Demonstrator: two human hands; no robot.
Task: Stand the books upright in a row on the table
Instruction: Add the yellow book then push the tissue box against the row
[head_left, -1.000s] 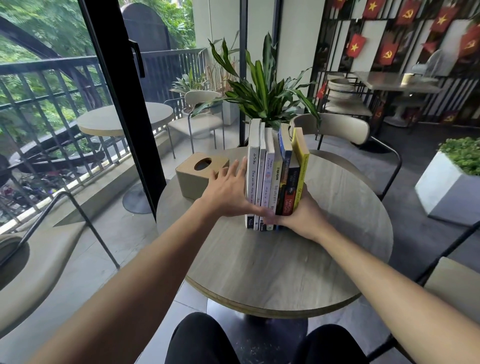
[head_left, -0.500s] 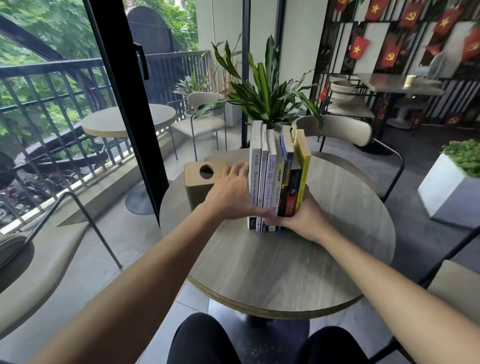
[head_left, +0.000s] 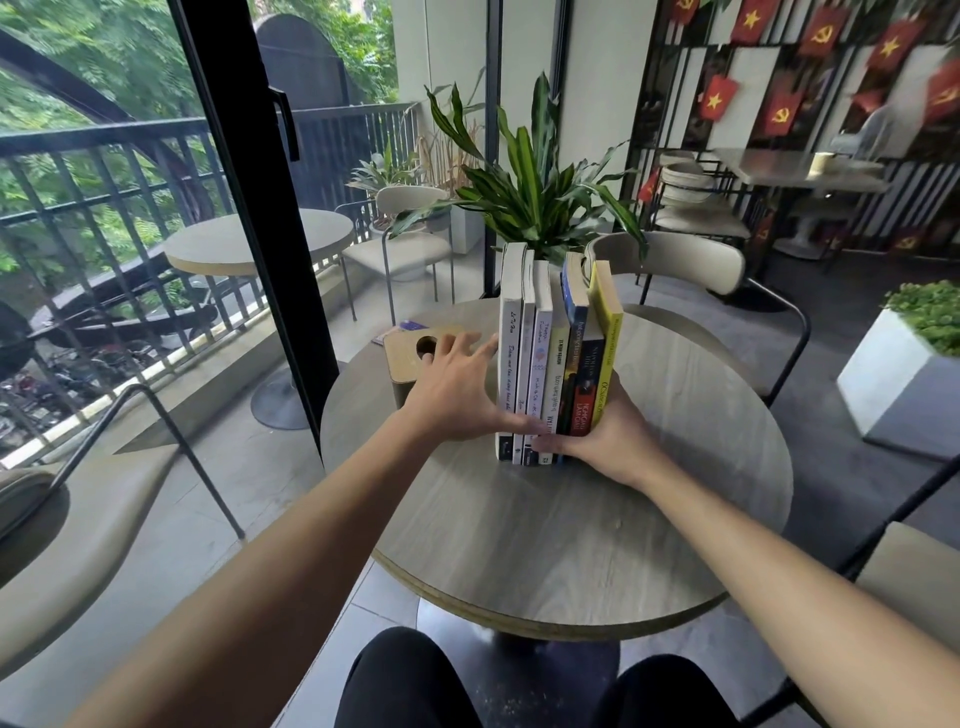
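Several books (head_left: 556, 364) stand upright in a tight row on the round wooden table (head_left: 561, 530), spines toward me. The leftmost are white, then a cream one, a dark one with a red foot, and a yellow one at the right end. My left hand (head_left: 452, 395) lies flat against the leftmost white book, thumb across the lower spines. My right hand (head_left: 605, 439) presses the yellow book's side, fingers curled under the row's front. Both hands squeeze the row between them.
A wooden tissue box (head_left: 415, 358) stands just left of my left hand. A potted plant (head_left: 535, 192) and a beige chair (head_left: 675, 265) sit behind the table. A black door frame (head_left: 270, 260) rises at left. A white planter (head_left: 904, 379) sits right.
My hands and the row of books stay in the same hold. The head camera has tilted slightly; the tissue box now appears more from its front corner.
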